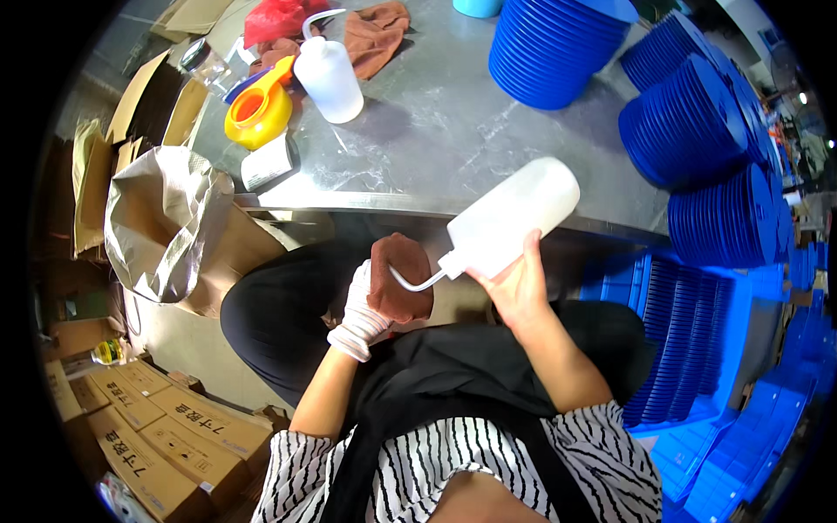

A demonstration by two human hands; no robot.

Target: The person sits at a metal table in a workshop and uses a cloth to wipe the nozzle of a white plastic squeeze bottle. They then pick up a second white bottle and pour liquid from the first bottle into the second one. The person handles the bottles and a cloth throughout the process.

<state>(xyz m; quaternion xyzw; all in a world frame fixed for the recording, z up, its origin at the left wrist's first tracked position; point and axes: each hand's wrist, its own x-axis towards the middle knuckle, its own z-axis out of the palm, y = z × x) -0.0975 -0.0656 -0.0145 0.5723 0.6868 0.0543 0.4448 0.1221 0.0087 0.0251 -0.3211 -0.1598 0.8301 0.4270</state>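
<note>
My right hand (523,292), bare, is wrapped round a white squeeze bottle (514,213) with a bent spout. The bottle is tipped over, its base up to the right and its spout down to the left. The spout's tip lies at a brown cloth (403,283); whether it touches is hard to tell. A white knitted glove covers my left hand (356,318), which holds up the cloth above my lap. Most of the left fingers are hidden behind the cloth.
A second squeeze bottle (329,83), a yellow tape dispenser (260,113) and another brown cloth (375,39) sit on the metal table (418,166). Stacked blue discs (558,52) stand at the right. A paper sack (166,227) and cardboard boxes (166,436) are at left, blue crates (732,340) at right.
</note>
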